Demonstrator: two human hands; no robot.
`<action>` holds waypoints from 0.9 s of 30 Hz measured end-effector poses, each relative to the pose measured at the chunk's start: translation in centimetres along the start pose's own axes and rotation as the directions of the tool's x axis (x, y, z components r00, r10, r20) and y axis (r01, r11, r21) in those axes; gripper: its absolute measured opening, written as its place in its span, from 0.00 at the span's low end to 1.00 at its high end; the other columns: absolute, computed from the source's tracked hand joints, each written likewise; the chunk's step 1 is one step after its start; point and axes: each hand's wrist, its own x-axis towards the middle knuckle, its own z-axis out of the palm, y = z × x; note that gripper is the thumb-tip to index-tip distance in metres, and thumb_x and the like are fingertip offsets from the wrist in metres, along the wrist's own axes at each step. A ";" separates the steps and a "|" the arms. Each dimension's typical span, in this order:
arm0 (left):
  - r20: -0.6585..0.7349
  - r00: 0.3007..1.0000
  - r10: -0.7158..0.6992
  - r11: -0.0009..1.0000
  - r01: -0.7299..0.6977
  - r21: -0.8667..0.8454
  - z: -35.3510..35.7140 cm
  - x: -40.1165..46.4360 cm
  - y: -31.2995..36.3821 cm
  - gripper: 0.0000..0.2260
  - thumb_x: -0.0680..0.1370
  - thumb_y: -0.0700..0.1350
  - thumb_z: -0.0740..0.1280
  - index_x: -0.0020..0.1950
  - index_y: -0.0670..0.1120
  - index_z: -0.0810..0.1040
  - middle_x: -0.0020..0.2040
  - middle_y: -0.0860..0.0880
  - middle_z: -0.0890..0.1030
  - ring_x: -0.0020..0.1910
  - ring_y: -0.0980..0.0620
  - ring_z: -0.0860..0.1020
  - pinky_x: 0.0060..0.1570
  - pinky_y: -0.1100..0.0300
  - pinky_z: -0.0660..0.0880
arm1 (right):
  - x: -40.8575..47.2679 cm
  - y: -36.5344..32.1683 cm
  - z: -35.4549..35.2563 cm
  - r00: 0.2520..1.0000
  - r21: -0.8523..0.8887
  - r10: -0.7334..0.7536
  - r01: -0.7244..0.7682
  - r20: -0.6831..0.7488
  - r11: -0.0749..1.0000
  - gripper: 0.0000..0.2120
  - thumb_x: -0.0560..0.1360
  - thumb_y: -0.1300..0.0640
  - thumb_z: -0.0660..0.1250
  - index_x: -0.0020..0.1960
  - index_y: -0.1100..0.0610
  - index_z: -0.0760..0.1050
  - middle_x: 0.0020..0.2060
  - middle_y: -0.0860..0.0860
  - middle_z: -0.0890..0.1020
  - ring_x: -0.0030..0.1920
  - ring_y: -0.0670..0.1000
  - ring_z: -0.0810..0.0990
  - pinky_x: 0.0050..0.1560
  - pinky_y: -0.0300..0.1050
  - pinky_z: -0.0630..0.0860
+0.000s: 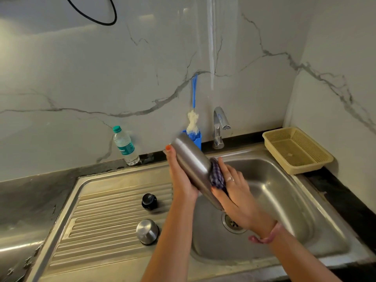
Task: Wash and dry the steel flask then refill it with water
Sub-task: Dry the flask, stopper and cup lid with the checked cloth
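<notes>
On the ribbed drainboard (114,210) nearest the viewer, a steel cap (147,231) is set, with a black stopper (149,201) just beyond it. Above the sink basin (284,200), the steel flask (194,165) is held tilted, its base raised toward the wall. It is gripped from the left by the left hand (181,180), whose fingers are wrapped around the body. A checked cloth (217,178) is pressed against the flask by the right hand (236,198), fingers curled over the cloth. Farther back, a plastic water bottle (124,146), a bottle brush (193,121) in a blue holder (196,139), a tap (219,127) and a beige basket (297,149) are seen on the counter (30,190).
</notes>
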 end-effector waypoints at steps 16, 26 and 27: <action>0.025 1.000 -0.014 1.000 0.013 0.024 -1.7 1.0 -0.7 0.42 0.68 0.72 0.67 0.71 0.42 0.73 0.58 0.38 0.82 0.56 0.41 0.81 0.60 0.45 0.77 | -0.8 -0.3 3.4 0.972 -0.265 -0.158 0.109 -0.173 0.958 0.31 0.79 0.36 0.47 0.79 0.44 0.45 0.74 0.54 0.61 0.68 0.56 0.67 0.63 0.55 0.71; 0.182 0.982 0.043 0.997 -0.032 -0.064 -0.2 0.0 -1.0 0.30 0.75 0.67 0.52 0.60 0.46 0.79 0.51 0.48 0.86 0.51 0.52 0.84 0.48 0.59 0.80 | 6.8 -4.5 -0.7 0.972 -0.055 -0.170 0.164 -0.159 0.985 0.31 0.77 0.35 0.48 0.78 0.44 0.51 0.68 0.48 0.72 0.64 0.49 0.71 0.66 0.54 0.68; 0.180 0.982 0.065 0.997 -0.055 -0.059 0.1 0.0 -0.8 0.30 0.76 0.66 0.51 0.60 0.46 0.78 0.51 0.48 0.86 0.51 0.52 0.84 0.50 0.59 0.79 | 7.0 -4.9 -0.7 0.966 -0.109 -0.202 0.187 -0.159 0.976 0.31 0.78 0.36 0.48 0.78 0.45 0.50 0.69 0.49 0.71 0.65 0.50 0.70 0.67 0.54 0.68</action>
